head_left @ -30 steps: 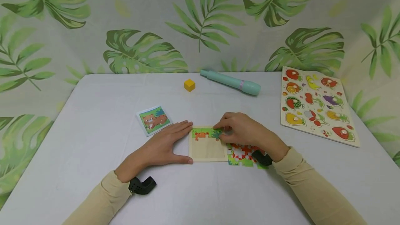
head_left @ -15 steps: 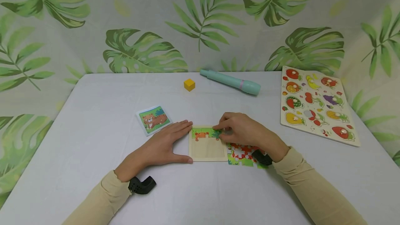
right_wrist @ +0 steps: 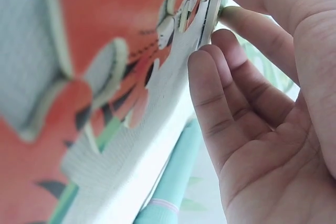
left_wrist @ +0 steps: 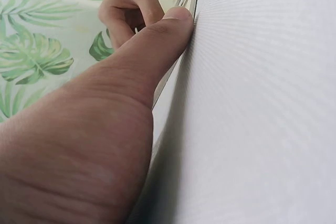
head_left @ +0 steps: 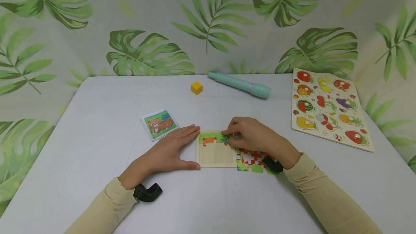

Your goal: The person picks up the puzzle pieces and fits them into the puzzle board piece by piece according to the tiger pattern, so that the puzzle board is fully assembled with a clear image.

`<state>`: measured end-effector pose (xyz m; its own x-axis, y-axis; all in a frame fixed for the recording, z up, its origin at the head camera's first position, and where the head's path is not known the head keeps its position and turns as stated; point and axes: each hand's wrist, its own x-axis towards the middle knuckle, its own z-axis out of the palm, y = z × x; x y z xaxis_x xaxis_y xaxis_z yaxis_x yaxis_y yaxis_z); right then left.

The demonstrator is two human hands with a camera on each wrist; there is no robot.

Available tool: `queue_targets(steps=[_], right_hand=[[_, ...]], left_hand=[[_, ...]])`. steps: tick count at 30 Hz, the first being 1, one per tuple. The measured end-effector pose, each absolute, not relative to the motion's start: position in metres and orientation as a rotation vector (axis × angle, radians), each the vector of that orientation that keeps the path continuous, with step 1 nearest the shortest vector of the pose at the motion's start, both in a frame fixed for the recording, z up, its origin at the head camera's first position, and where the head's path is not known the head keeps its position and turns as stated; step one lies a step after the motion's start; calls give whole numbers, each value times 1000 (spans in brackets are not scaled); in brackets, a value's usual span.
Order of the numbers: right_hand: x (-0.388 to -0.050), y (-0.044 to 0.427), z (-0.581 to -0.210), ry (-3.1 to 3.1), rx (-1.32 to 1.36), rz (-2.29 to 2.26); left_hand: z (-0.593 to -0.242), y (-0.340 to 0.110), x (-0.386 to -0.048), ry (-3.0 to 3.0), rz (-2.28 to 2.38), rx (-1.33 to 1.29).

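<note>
A square wooden puzzle tray [head_left: 217, 157] lies on the white table, with orange-and-green puzzle pieces [head_left: 208, 139] along its top row. My left hand [head_left: 164, 151] rests at the tray's left side, fingers straight at the upper corner and thumb at the lower one. At the upper right corner, my right hand [head_left: 251, 135] pinches a green puzzle piece [head_left: 224, 139] with a blue-green leaf between thumb and index finger; the fingers partly hide it. Loose puzzle pieces [head_left: 256, 169] lie right of the tray, partly under the right wrist. Some show large in the right wrist view [right_wrist: 113, 3].
A tiger picture card [head_left: 160, 124] lies beyond the left hand. Toward the back are a yellow cube [head_left: 196, 88] and a mint-green tube-shaped object [head_left: 238, 85]. A fruit peg board [head_left: 329, 109] sits at the right. A leaf-patterned cloth [head_left: 208, 21] hangs behind the table.
</note>
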<state>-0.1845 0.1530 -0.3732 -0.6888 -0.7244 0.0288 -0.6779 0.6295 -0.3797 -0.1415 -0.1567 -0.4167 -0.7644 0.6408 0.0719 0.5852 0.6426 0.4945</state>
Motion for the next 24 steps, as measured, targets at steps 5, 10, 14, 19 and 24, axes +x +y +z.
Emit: queue_targets(steps=[5, 10, 14, 19, 24], right_hand=[[-183, 151, -372, 2725, -1156, -514], [-180, 149, -371, 2741, -1163, -482], [-178, 149, -371, 2775, -1248, -426], [-175, 148, -371, 2806, -1318, -359], [-174, 148, -372, 2818, -1305, -364]], left_hand=[[-417, -157, -141, 2746, 776, 1028], [-416, -156, -142, 2747, 772, 1029], [-416, -156, -142, 2750, 766, 1029], [-416, -156, -142, 2746, 771, 1025], [-415, -156, -142, 2742, 768, 1022]])
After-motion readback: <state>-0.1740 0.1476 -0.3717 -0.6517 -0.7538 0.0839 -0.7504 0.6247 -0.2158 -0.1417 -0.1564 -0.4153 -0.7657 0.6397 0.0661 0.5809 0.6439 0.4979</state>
